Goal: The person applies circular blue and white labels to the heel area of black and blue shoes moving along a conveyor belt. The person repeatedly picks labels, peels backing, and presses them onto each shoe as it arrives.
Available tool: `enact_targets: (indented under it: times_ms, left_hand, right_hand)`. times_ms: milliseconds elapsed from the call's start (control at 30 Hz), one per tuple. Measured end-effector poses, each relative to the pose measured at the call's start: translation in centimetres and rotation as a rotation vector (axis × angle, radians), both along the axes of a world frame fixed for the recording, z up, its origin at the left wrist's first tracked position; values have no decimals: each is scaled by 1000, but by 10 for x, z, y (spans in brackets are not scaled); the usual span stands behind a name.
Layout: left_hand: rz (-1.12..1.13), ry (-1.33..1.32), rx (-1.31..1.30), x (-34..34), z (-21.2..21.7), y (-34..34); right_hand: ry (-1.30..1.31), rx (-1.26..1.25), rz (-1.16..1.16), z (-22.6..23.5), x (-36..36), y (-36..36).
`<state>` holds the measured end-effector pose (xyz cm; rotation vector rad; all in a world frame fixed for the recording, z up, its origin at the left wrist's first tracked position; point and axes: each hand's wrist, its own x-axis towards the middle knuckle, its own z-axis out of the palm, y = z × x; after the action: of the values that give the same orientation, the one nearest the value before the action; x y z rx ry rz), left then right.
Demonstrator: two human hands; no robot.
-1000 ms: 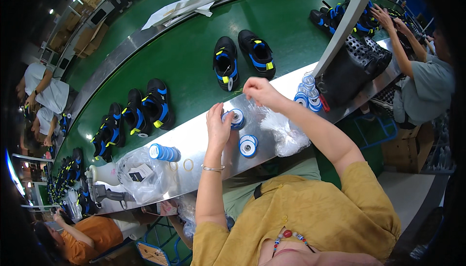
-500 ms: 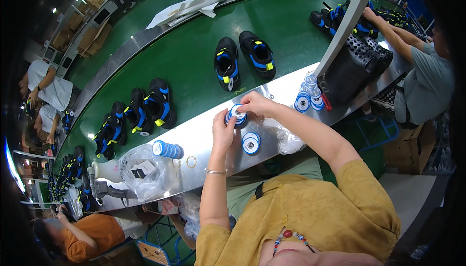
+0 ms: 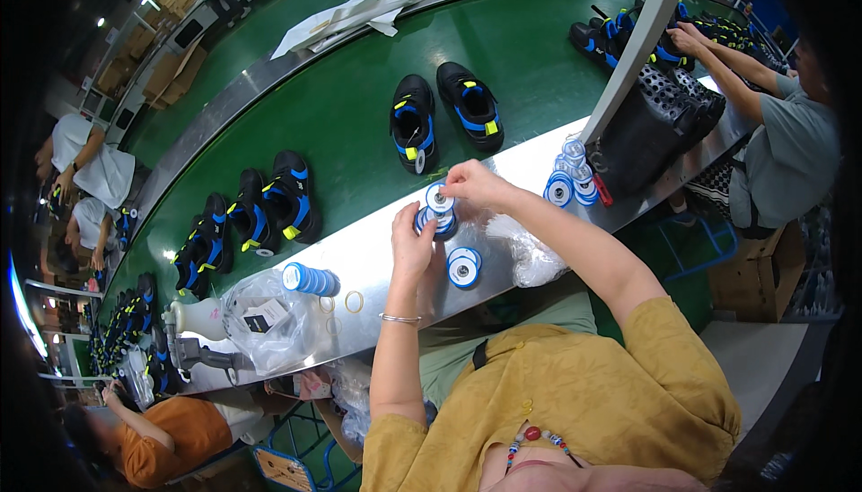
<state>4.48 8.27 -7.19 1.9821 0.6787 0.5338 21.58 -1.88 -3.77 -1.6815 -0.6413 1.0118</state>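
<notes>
Blue-rimmed round labels [image 3: 445,231] stand stacked on the metal bench [image 3: 375,263], the left hand [image 3: 413,247] curled around their near side, gripping them. The right hand [image 3: 474,183] pinches one label [image 3: 438,197] by its edge at the top of the stack. Its printing is too small to read.

Near the bench's [image 3: 373,259] far edge, the right hand [image 3: 476,184] pinches a blue-rimmed disc [image 3: 439,195] over the stack [image 3: 444,227] my neighbour's left hand [image 3: 413,242] touches; loose discs [image 3: 463,269] lie nearer the front edge.
</notes>
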Motion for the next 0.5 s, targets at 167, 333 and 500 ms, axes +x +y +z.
enact_targets:
  times_ms: [167,333,500]
  left_hand:
    - [-57,-200,-272,3,53,2]
    - [-49,-232,-686,13,85,-19]
    - [-4,-283,-683,15,68,-21]
  right_hand:
    - [-93,166,244,51,0,-9]
    - [-295,96,176,60,-9,-14]
    - [-569,47,97,48,-18,-25]
